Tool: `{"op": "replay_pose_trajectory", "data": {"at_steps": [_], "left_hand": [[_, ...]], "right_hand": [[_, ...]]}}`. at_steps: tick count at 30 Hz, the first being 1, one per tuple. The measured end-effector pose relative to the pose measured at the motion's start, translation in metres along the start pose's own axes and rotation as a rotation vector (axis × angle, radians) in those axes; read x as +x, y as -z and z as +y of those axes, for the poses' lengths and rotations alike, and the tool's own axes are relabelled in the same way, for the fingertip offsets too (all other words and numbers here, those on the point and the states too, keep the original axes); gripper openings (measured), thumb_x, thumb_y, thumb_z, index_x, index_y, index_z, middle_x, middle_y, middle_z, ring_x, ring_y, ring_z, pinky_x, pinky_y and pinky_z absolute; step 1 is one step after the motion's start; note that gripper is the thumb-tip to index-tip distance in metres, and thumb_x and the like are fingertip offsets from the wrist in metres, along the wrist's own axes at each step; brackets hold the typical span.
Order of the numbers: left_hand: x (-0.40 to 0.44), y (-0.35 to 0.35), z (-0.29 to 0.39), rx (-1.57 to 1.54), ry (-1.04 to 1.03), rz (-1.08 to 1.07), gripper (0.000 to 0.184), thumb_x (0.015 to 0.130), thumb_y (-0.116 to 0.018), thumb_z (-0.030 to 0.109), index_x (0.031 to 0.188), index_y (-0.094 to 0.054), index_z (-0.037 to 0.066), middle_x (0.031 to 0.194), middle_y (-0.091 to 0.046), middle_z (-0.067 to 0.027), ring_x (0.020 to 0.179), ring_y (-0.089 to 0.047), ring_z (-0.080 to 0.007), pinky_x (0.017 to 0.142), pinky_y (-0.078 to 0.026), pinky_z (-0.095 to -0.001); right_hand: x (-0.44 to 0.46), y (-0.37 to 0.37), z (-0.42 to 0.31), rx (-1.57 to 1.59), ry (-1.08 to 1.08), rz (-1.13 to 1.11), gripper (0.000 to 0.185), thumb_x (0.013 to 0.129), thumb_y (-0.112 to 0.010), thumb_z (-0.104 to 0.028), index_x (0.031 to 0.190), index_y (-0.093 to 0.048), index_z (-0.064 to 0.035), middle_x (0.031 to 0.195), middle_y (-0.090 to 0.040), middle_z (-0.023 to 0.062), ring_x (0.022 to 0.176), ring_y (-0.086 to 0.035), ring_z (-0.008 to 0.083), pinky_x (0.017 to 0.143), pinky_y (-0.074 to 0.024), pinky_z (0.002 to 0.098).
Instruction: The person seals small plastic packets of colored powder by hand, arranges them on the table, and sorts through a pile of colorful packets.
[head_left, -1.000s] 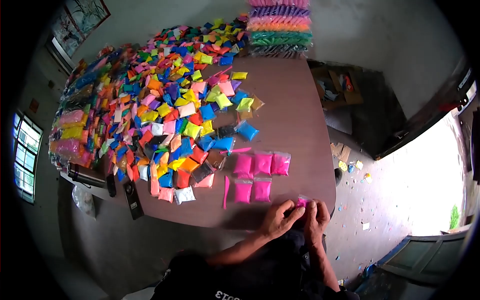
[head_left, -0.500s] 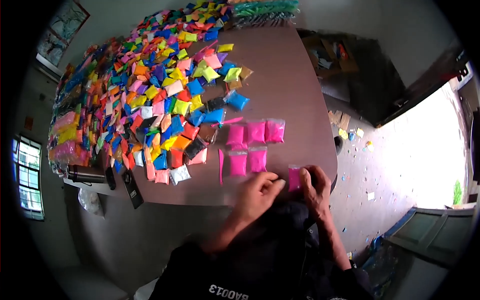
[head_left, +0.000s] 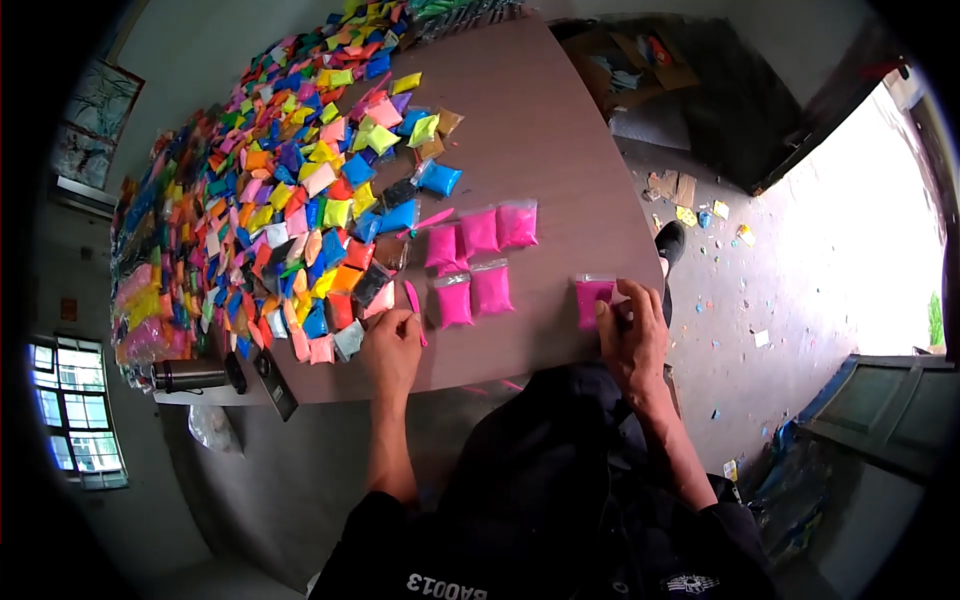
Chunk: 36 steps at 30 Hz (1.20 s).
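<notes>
My left hand (head_left: pixel 391 347) is at the table's front, its fingers curled at a thin pink plastic knife (head_left: pixel 411 296). The fingertips meet the knife's side; part of it is hidden behind them. My right hand (head_left: pixel 636 338) is closed at the right edge of a small clear bag of bright pink material (head_left: pixel 592 296), near the table's right front edge. Something whitish shows between these fingers, too small to name. Between my hands lie several similar pink bags (head_left: pixel 492 288) in two rows. Another pink plastic tool (head_left: pixel 433 219) rests just left of the back row.
A large heap of small colourful bags (head_left: pixel 310 190) covers the table's left side. A steel flask (head_left: pixel 190 375) and a dark phone-like object (head_left: pixel 277 387) sit at the front left edge. A cardboard box (head_left: pixel 650 65) stands beyond the table. A dark shoe (head_left: pixel 671 243) shows beside it.
My left hand has moved left from beside the right hand to the pink knife. My right hand stays at its pink bag, with its fingers shifted. The camera view has turned somewhat.
</notes>
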<state>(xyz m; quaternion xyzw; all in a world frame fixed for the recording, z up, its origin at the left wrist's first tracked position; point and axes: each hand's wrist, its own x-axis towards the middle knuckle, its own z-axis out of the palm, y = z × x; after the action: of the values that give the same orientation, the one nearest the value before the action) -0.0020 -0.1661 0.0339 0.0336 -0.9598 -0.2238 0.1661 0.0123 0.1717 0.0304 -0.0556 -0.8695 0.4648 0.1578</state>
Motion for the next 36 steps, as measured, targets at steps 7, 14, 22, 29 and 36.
{"op": "replay_pose_trajectory", "data": {"at_steps": [7, 14, 22, 29, 36], "left_hand": [[0.003, 0.003, 0.014, 0.018, 0.100, -0.087, 0.011, 0.088, -0.073, 0.015, 0.091, -0.071, 0.004, 0.085, -0.071, -0.0133, 0.077, -0.069, -0.0331, 0.068, -0.053, -0.0430], [0.009, 0.002, -0.001, -0.027, 0.056, -0.124, 0.012, 0.088, -0.072, 0.011, 0.087, -0.069, 0.000, 0.078, -0.070, -0.0140, 0.070, -0.068, -0.0273, 0.065, -0.052, -0.0381], [0.007, 0.004, 0.014, 0.232, -0.028, -0.148, 0.014, 0.093, -0.067, 0.015, 0.091, -0.065, 0.001, 0.088, -0.069, -0.0191, 0.085, -0.066, -0.0414, 0.076, -0.051, -0.0524], [0.015, 0.006, 0.004, 0.092, 0.012, -0.160, 0.014, 0.091, -0.070, 0.013, 0.092, -0.067, -0.001, 0.082, -0.069, -0.0182, 0.076, -0.067, -0.0378, 0.069, -0.051, -0.0465], [0.020, 0.004, -0.008, 0.077, 0.035, -0.155, 0.013, 0.088, -0.070, 0.010, 0.085, -0.066, -0.002, 0.075, -0.068, -0.0176, 0.067, -0.067, -0.0320, 0.063, -0.051, -0.0409]], "right_hand": [[-0.006, 0.005, 0.023, 0.033, 0.217, 0.122, 0.021, 0.083, -0.075, -0.002, 0.103, -0.067, -0.0032, 0.108, -0.066, 0.0133, 0.089, -0.067, 0.0325, 0.077, -0.0553, 0.0385], [-0.005, 0.014, 0.016, -0.093, 0.364, 0.087, 0.029, 0.075, -0.082, -0.010, 0.101, -0.070, -0.0102, 0.111, -0.066, 0.0082, 0.100, -0.065, 0.0297, 0.084, -0.0511, 0.0390], [-0.007, 0.021, 0.022, -0.145, 0.399, -0.021, 0.040, 0.071, -0.082, -0.015, 0.110, -0.073, -0.0145, 0.119, -0.064, 0.0073, 0.112, -0.062, 0.0283, 0.094, -0.0466, 0.0408], [-0.005, 0.021, 0.034, -0.116, 0.462, 0.011, 0.031, 0.075, -0.077, -0.008, 0.106, -0.073, -0.0127, 0.115, -0.067, 0.0038, 0.107, -0.064, 0.0239, 0.089, -0.0473, 0.0381], [-0.006, 0.022, 0.037, -0.062, 0.493, 0.055, 0.027, 0.078, -0.073, -0.005, 0.104, -0.073, -0.0116, 0.112, -0.068, 0.0029, 0.098, -0.066, 0.0216, 0.086, -0.0477, 0.0359]]}}
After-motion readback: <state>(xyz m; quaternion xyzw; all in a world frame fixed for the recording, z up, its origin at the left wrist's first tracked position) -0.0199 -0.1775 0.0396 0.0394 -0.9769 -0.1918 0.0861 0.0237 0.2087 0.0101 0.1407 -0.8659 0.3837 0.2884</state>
